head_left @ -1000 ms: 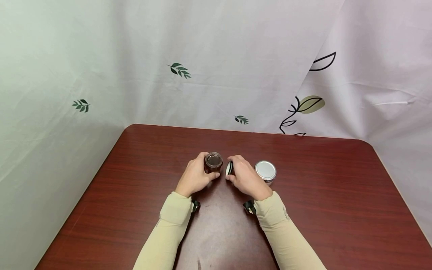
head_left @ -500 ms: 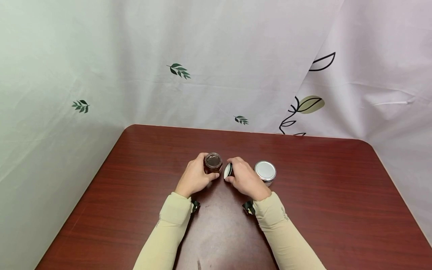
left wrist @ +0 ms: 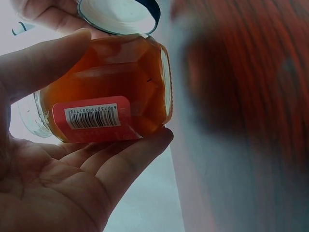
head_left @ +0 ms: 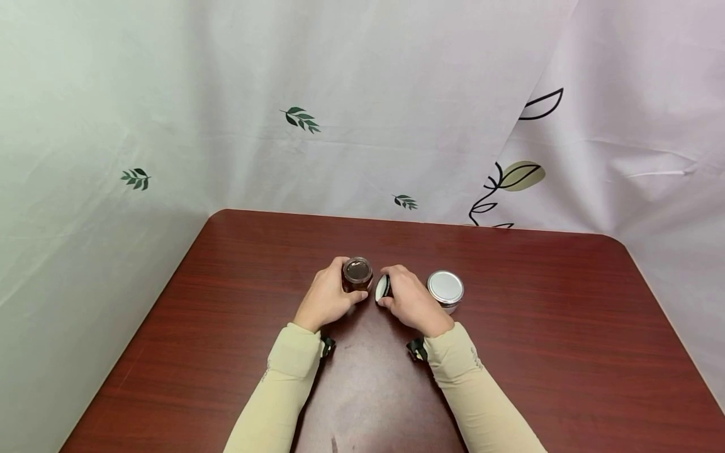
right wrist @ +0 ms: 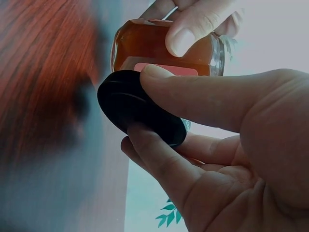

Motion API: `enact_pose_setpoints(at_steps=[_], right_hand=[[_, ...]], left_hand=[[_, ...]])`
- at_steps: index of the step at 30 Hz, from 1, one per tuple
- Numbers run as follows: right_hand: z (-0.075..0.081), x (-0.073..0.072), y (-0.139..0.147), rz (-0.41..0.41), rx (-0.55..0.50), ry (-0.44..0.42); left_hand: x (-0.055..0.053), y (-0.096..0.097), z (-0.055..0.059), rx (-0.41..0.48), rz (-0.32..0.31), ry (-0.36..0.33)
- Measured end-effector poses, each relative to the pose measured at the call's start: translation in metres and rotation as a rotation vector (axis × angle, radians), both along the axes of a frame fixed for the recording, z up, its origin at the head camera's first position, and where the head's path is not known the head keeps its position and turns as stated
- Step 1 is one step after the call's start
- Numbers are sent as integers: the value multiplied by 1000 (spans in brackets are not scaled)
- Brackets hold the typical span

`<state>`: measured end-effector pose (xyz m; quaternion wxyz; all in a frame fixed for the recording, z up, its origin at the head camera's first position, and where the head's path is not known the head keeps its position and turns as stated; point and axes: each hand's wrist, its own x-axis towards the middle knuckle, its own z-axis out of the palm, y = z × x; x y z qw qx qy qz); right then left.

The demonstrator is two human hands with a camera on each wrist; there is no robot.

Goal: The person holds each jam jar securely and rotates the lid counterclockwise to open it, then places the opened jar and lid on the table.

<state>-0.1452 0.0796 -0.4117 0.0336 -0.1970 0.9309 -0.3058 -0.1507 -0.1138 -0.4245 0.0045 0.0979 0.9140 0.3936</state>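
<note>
In the head view my left hand (head_left: 325,297) grips an open glass jar (head_left: 358,270) upright over the table, thumb on the near side and fingers around the far side. Amber-brown contents and a red barcode label (left wrist: 91,118) show through its glass in the left wrist view. Just to the right, my right hand (head_left: 415,301) pinches a round jar lid (right wrist: 137,107), black outside and pale inside. The lid is tipped on edge, its inner face turned toward the jar. In the right wrist view it overlaps the jar's lower body.
A second jar with a silver-white lid (head_left: 445,287) stands just right of my right hand. The reddish-brown wooden table (head_left: 566,327) runs back to a pale hanging cloth (head_left: 351,163) printed with leaves.
The lid in my right hand has come slightly nearer me and to the left, showing more of its pale inner face. My left hand and the jar stay nearly still.
</note>
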Motion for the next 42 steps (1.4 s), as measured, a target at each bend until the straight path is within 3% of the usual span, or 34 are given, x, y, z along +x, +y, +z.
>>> enact_pose_setpoints(at_steps=[42], right_hand=[[-2, -1, -1, -49, 44, -59]], left_hand=[[0, -2, -3, 10, -16, 7]])
